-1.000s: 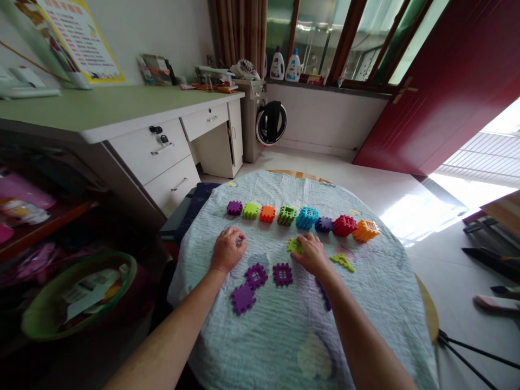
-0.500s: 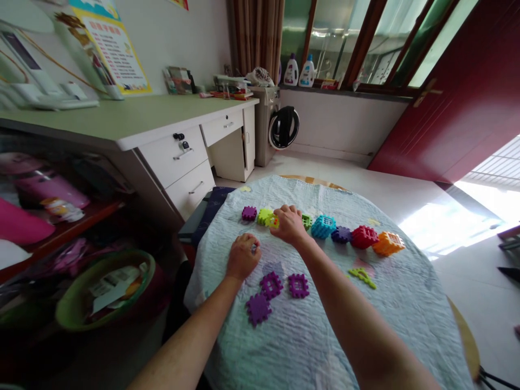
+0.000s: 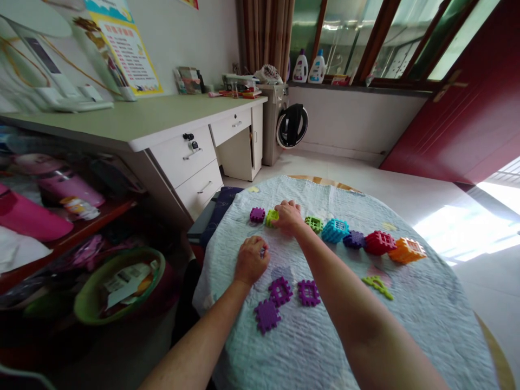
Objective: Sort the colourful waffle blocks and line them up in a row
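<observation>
My right hand (image 3: 289,216) reaches into a row of coloured lattice blocks on the cloth-covered round table. Its bent fingers are around the right side of a yellow-green block (image 3: 272,218), which they partly hide. Just left of it sits a small purple block (image 3: 257,215). My left hand (image 3: 252,260) rests closer to me with curled fingers. A small pale-bluish bit shows between them, too little to name. In front of the hands lie flat purple pieces: two with square openings (image 3: 280,291) (image 3: 309,293) and a solid square panel (image 3: 267,315).
Rightward, the row continues with a green block (image 3: 314,223), a turquoise block (image 3: 335,231), a dark-blue block (image 3: 354,239), a red block (image 3: 380,242) and an orange block (image 3: 407,250). A lime-green strip piece (image 3: 378,286) lies nearer. A desk (image 3: 162,116) stands behind.
The view has turned slightly left. My right hand has shifted a little left along the row; a yellow piece with orange spots by its fingers is now out of sight. The left hand stays curled.
</observation>
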Available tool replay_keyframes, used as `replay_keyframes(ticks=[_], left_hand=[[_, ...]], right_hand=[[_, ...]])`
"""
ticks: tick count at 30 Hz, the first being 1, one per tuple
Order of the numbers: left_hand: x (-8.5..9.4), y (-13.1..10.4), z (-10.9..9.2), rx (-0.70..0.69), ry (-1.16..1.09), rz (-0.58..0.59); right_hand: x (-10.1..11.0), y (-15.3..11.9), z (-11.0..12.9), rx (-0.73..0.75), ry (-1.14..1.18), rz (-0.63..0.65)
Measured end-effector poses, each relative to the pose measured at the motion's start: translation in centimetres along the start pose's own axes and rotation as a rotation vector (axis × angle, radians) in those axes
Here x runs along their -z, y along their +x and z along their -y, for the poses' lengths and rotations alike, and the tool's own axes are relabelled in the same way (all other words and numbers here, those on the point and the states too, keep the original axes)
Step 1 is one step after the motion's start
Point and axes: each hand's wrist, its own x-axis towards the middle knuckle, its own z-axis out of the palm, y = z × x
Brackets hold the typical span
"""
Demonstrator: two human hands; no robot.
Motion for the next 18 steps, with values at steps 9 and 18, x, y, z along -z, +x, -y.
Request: replay_keyframes(ticks=[9,18], left_hand=[[0.0,0.0,0.0,-0.013,0.012,-0.012],[-0.2,0.1,0.3,-0.036,0.015,-0.017]], right_hand=[[1.5,-5.4,-1.2,0.043,0.177,-0.229],[-3.3,-21.4,-10.4,-0.198,0.423,-0.402]])
